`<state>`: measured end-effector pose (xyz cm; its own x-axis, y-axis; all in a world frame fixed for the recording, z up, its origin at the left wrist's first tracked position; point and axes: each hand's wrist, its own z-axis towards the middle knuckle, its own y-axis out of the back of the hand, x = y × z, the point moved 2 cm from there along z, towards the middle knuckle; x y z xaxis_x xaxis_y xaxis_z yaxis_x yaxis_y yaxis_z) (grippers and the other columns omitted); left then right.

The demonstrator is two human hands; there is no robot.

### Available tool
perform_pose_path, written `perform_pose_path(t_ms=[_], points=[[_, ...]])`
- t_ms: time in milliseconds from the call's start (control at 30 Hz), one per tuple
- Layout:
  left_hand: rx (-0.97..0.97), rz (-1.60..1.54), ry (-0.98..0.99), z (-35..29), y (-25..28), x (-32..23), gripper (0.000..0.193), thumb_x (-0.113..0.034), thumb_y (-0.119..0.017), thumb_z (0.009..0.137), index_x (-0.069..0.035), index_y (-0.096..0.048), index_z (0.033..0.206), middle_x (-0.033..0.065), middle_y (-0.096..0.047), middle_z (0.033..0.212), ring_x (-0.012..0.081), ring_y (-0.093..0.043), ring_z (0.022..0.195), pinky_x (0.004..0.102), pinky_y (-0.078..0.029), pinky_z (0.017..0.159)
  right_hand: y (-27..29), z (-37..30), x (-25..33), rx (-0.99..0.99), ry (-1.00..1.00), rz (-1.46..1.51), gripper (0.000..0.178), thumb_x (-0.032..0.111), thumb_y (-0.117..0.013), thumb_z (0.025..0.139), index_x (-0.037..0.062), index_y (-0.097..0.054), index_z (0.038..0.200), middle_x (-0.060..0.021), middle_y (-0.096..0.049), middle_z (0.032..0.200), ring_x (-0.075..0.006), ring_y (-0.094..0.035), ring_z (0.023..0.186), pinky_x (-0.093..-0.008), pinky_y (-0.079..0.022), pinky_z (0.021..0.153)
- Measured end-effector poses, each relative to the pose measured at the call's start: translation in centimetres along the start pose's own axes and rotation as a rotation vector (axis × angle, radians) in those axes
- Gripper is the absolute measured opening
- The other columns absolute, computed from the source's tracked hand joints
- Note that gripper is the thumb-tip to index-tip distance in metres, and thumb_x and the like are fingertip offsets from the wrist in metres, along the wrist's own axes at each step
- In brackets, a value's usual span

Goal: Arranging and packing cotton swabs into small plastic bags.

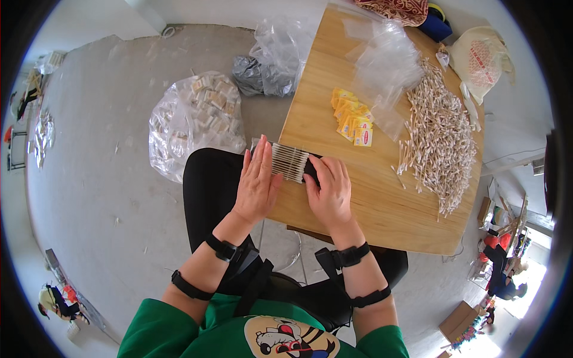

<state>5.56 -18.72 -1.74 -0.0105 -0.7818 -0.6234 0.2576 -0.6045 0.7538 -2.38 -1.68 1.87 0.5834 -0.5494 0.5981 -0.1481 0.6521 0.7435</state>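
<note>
Our flat left hand (256,186) and curled right hand (331,192), its grip unclear, flank a cotton-swab row (289,163) at the table (388,221)'s left edge, where uneven pressure could spill it.

Matt cotton swabs (289,162), wooden table (352,200)

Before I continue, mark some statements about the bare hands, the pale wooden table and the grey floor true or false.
The left hand is at the left end of the flat row of white cotton swabs. True.
The right hand is away from that row. False: it is at the row's right end.
The loose heap of white cotton swabs lies right of the small yellow cards. True.
The bulging clear plastic bag is on the grey floor. True.
Those cards lie on that floor. False: they lie on the pale wooden table.
</note>
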Motion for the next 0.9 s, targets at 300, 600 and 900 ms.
perform_pose_path(t_ms=[300, 600, 900], points=[[0.030, -0.118, -0.051, -0.1, 0.2, -0.7, 0.071, -0.012, -0.055, 0.097, -0.001, -0.023, 0.159, 0.0219, -0.024, 0.165, 0.0351, -0.025, 0.153, 0.0518, -0.015, 0.124, -0.3, -1.7, 0.8, 0.003, -0.029, -0.023, 0.027, 0.004, -0.071, 0.085, 0.0024, -0.066, 0.111, -0.0123, -0.059, 0.112, -0.0342, -0.058, 0.106, -0.0436, -0.050, 0.090], [0.222, 0.152, -0.102, 0.7, 0.8, -2.0, 0.055, -0.027, -0.054, 0.101, -0.006, -0.046, 0.151, 0.0109, -0.037, 0.162, 0.0306, -0.029, 0.152, 0.0499, -0.016, 0.124, -0.2, 1.7, -0.1, 0.093, 0.056, -0.025, 0.013, -0.001, -0.069, 0.080, 0.0055, -0.062, 0.088, -0.0077, -0.058, 0.088, -0.0286, -0.061, 0.086, -0.0390, -0.054, 0.068], [0.178, 0.236, -0.152, 0.7, 0.6, -2.2, 0.056, -0.025, -0.058, 0.099, -0.005, -0.047, 0.150, 0.0092, -0.039, 0.161, 0.0267, -0.032, 0.151, 0.0476, -0.020, 0.124, 0.4, 2.2, 0.6, 0.212, 0.164, -0.193, 0.006, 0.006, -0.063, 0.078, 0.0073, -0.059, 0.083, -0.0073, -0.058, 0.088, -0.0259, -0.062, 0.086, -0.0378, -0.056, 0.066]])
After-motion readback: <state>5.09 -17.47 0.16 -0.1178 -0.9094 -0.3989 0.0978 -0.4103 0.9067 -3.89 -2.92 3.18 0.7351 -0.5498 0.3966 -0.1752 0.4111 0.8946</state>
